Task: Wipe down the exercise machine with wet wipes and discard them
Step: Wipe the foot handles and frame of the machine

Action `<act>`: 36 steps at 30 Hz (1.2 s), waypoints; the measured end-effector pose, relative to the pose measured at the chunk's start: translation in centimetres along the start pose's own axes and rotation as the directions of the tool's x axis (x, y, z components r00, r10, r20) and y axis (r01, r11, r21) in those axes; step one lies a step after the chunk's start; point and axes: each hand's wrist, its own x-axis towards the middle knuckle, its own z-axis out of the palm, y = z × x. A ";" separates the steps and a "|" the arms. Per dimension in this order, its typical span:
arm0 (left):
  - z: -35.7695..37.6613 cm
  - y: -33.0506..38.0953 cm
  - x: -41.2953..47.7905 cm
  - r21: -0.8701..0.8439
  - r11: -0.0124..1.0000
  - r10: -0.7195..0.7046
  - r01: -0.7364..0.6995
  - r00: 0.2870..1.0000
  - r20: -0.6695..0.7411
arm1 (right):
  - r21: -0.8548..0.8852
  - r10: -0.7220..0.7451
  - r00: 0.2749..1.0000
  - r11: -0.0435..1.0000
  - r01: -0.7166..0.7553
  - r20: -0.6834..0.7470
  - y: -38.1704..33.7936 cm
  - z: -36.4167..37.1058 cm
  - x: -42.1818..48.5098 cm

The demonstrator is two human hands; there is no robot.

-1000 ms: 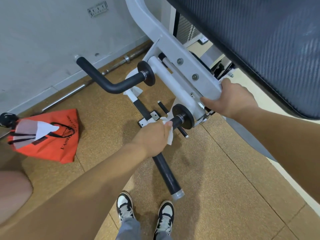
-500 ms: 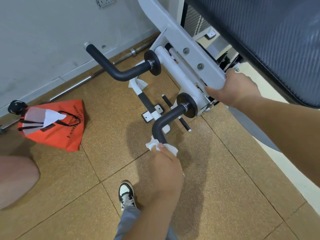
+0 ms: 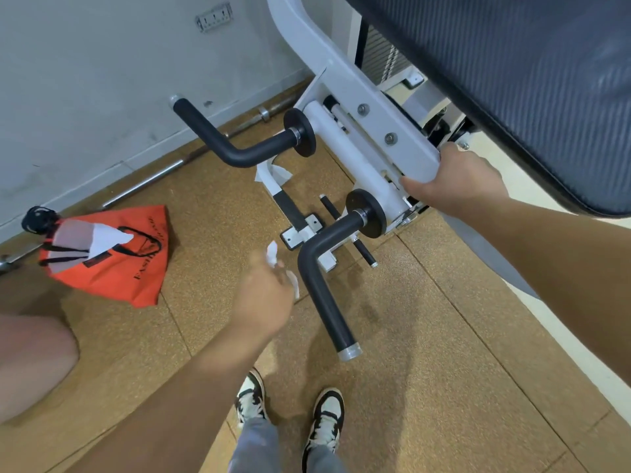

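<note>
Orange bag [image 3: 112, 264] lies on the cork floor [image 3: 426, 387], well to the left of the near handle [image 3: 324, 295], with something white showing at its mouth. My left hand [image 3: 263, 298] sits just left of that handle's bend, fingers curled around the crumpled wipe [image 3: 272, 257]. A white tuft pokes up above my knuckles and another bit shows on the side facing the grip. Whether the wipe brushes the handle I cannot tell; it looks just apart.

Right of the handle, my right hand [image 3: 457, 179] clamps the end of the white frame [image 3: 375, 131], fingers hooked under its edge, steadying the machine. The black pad [image 3: 512, 80] hangs above and to the right.

I judge the near handle's wipe-down to be about finished. The far handle [image 3: 235, 145], up and left of the near one, looks like the next surface. That calls for reaching the wipe across and wrapping it round that grip; otherwise the wipe goes to be thrown away.

Half a second ago my left hand was wrapped on the near handle's lower stretch with the wipe. Now it is off the grip and to its left, while the right hand has kept its hold.
</note>
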 end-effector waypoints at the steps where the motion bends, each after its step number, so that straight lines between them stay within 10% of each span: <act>1: -0.3 1.2 2.0 0.063 0.996 0.057 -0.057 0.998 0.002 | -0.002 0.003 1.000 1.000 -0.003 0.006 0.1 0.1 0.2; 6: 0.8 7.3 8.5 0.264 0.887 0.362 -0.377 0.926 0.108 | -0.007 0.018 0.999 1.000 -0.018 0.028 0.2 0.3 0.7; 10: 3.6 8.0 8.6 0.156 0.897 0.346 -0.414 0.876 0.337 | 0.012 0.020 0.999 1.000 -0.020 0.043 0.2 0.3 0.8; 16: 2.6 5.6 7.4 0.258 0.788 0.473 -0.559 0.818 0.328 | 0.011 0.016 0.999 1.000 -0.016 0.045 0.1 0.2 0.7; 25: 0.3 0.1 -1.3 0.261 0.876 0.387 -0.406 0.914 0.125 | 0.010 0.024 0.998 1.000 -0.025 0.052 -0.1 -0.2 0.5; 31: -1.7 -1.5 -1.4 -0.056 0.998 0.008 -0.005 0.999 0.049 | 0.016 0.014 0.998 1.000 -0.015 0.054 -0.1 -0.2 0.4; 36: -1.7 5.0 4.9 0.179 0.904 0.379 -0.388 0.922 0.083 | 0.013 0.014 0.999 1.000 -0.015 0.052 0.0 0.0 0.5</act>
